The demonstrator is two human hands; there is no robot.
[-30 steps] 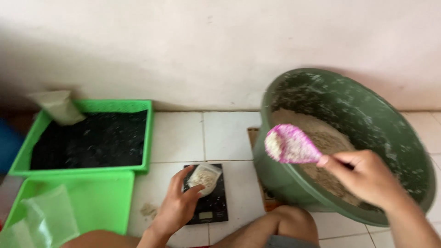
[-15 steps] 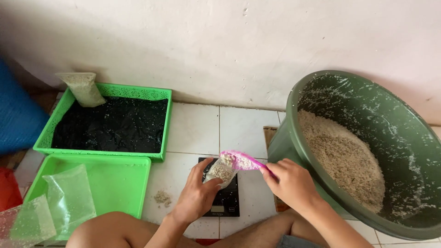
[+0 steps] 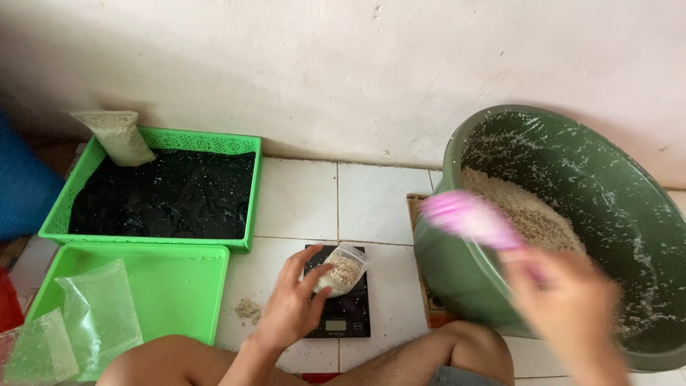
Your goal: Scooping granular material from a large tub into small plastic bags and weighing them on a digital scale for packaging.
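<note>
Bare forearms, no sleeves; bare knees; grey shorts (image 3: 457,375) at the lower edge.

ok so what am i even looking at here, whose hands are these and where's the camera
The camera sits on a person's head and looks down at their own two bare hands as they sit on a tiled floor by a white wall. The left hand holds a small clear bag partly filled with pale grain over a flat black scale. The right hand, blurred by motion, holds a pink scoop at the rim of a big dark green basin of the same grain. On the left stands a green tray lined with black, a filled bag leaning at its far corner. Nearer lies a second green tray with empty clear bags. A little spilled grain lies on the tiles.
</note>
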